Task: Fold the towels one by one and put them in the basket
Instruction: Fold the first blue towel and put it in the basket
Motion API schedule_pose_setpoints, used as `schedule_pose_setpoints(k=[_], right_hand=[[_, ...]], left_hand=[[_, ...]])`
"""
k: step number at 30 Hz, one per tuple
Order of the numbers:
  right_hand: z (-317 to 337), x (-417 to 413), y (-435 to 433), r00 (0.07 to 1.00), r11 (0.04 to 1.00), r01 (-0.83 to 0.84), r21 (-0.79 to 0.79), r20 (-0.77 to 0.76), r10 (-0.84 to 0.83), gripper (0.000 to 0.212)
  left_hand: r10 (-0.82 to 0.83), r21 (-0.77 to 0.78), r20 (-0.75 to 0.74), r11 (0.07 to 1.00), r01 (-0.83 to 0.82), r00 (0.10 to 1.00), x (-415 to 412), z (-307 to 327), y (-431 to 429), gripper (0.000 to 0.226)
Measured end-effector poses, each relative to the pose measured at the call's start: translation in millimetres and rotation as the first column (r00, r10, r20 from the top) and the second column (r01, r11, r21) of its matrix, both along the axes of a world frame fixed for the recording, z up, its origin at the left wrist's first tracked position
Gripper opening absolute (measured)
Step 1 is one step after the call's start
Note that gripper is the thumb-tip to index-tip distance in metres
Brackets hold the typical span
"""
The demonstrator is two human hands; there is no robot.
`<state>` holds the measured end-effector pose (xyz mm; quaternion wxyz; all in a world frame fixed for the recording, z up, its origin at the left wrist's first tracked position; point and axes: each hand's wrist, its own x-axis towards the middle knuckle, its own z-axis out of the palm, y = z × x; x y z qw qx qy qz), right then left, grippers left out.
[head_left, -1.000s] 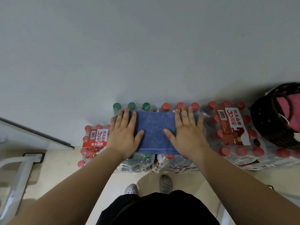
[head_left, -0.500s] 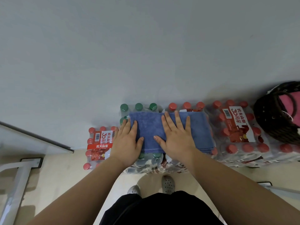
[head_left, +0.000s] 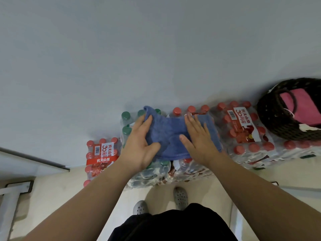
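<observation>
A blue towel (head_left: 168, 134), folded into a strip, lies on top of shrink-wrapped packs of water bottles. My left hand (head_left: 139, 146) grips the towel's left end, thumb over it and fingers under, and that end is lifted and curling up. My right hand (head_left: 199, 140) presses flat on the right half, fingers straight. A dark wicker basket (head_left: 278, 122) stands at the far right on another bottle pack, with a pink towel (head_left: 305, 106) inside it.
Packs of red-capped bottles (head_left: 243, 131) and green-capped bottles (head_left: 126, 129) line the grey wall. A lower pack (head_left: 102, 153) sits at the left. A white frame (head_left: 10, 197) is at the lower left. My feet (head_left: 159, 200) stand on the pale floor.
My left hand went from lying flat on the towel to gripping its left end and lifting it. My right hand shifted slightly right. The camera view swung left.
</observation>
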<state>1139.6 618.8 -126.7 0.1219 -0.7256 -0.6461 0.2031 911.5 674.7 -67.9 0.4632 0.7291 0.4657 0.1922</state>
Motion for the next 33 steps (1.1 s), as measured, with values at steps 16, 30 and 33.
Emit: schedule_pose_setpoints(k=[16,30,33], right_hand=[[30.8,101.0,-31.8,0.479,0.977,0.021,-0.214,-0.855,-0.198,0.062],[30.6,103.6,-27.4,0.751,0.989,-0.054,-0.138,-0.659,-0.051,0.036],[34.7,105.5,-26.3,0.606,0.975,0.102,-0.197,-0.765,-0.218,0.035]], left_hand=[[-0.234,0.168,-0.352,0.937,0.307,0.906,174.4,-25.0,-31.3,0.095],[0.164,0.489,-0.466,0.866,0.099,0.869,140.0,-37.0,-43.2,0.052],[0.124,0.457,-0.573,0.869,0.190,0.810,141.9,-35.5,-39.2,0.068]])
